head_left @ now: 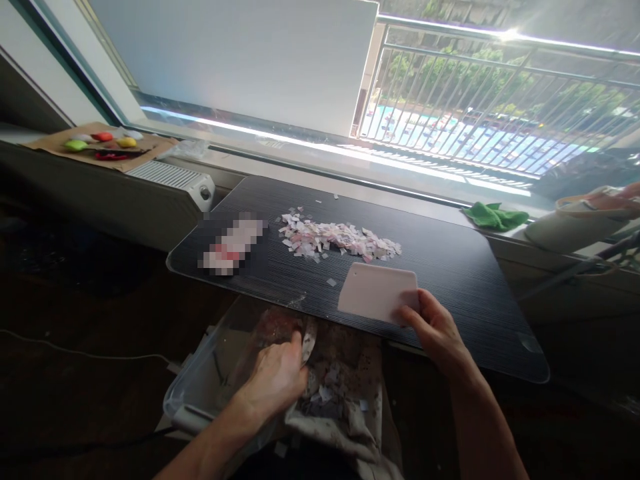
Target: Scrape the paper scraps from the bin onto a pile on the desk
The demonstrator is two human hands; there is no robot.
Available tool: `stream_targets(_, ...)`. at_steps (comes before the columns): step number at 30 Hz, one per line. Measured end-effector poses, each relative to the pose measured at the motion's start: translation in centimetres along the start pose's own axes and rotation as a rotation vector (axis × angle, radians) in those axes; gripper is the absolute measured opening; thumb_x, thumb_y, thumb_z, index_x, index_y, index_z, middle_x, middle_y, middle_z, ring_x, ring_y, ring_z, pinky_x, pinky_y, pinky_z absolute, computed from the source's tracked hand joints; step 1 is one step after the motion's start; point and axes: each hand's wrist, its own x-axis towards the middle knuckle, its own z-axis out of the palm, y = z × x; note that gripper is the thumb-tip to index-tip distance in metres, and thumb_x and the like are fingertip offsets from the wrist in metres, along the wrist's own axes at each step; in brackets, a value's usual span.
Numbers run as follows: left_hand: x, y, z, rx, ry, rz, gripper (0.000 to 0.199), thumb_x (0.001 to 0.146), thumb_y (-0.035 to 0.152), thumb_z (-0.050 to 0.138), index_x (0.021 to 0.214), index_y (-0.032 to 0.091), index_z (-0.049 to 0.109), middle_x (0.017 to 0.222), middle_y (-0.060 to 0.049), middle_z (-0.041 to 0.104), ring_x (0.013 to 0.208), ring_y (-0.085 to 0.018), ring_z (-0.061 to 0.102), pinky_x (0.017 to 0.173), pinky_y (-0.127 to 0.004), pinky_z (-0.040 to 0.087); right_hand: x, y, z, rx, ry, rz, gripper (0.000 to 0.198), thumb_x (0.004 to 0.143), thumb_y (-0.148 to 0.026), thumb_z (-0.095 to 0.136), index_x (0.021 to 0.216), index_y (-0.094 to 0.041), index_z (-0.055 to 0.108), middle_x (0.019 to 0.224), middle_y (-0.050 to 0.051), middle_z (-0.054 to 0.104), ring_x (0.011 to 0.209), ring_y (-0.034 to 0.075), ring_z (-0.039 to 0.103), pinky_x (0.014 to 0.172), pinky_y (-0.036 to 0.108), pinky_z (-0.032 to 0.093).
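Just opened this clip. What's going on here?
A person's right hand holds a flat white scraper over the near edge of a dark table. The left hand grips the edge of a spotted cloth below the tabletop, where some loose scraps lie. A heap of small pale paper scraps sits farther back on the table, apart from the scraper.
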Motion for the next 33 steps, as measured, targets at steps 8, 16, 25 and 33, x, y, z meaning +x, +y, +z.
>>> stream_targets(8, 0.2, 0.4, 0.3, 0.011, 0.019, 0.017, 0.033, 0.070, 0.021, 0.035, 0.100, 0.012, 0.045, 0.082, -0.012, 0.063, 0.081, -0.027, 0.059, 0.069, -0.037, 0.042, 1.2, -0.1, 3.9, 0.036, 0.123, -0.024, 0.023, 0.072, -0.034, 0.054, 0.090, -0.020, 0.049, 0.077, 0.002, 0.059, 0.065, 0.014, 0.054, 0.060, 0.026, 0.044)
stream_targets(16, 0.4, 0.1, 1.1, 0.019, 0.023, 0.028, 0.043, 0.070, 0.023, 0.036, 0.111, 0.010, 0.041, 0.084, -0.012, 0.062, 0.083, -0.026, 0.059, 0.071, -0.036, 0.042, 3.6, -0.8, 6.3, -0.032, 0.246, -0.126, 0.022, 0.072, -0.035, 0.052, 0.087, -0.019, 0.048, 0.074, 0.001, 0.058, 0.058, 0.012, 0.050, 0.054, 0.024, 0.040)
stream_targets(25, 0.4, 0.0, 0.9, 0.014, 0.018, 0.034, 0.047, 0.071, 0.022, 0.035, 0.116, 0.008, 0.036, 0.082, -0.012, 0.062, 0.083, -0.026, 0.058, 0.072, -0.035, 0.041, 4.2, -1.1, 6.4, -0.193, 0.237, -0.162, 0.017, 0.073, -0.035, 0.049, 0.081, -0.020, 0.048, 0.064, -0.003, 0.052, 0.052, 0.011, 0.044, 0.050, 0.023, 0.035)
stream_targets(33, 0.5, -0.1, 1.1, -0.003, -0.006, 0.019, 0.053, 0.070, 0.021, 0.037, 0.121, 0.010, 0.032, 0.087, -0.011, 0.062, 0.086, -0.025, 0.058, 0.075, -0.034, 0.040, 4.7, -1.3, 7.1, -0.199, 0.147, -0.228, 0.014, 0.072, -0.031, 0.048, 0.081, -0.020, 0.047, 0.066, -0.002, 0.053, 0.055, 0.011, 0.046, 0.054, 0.023, 0.035)
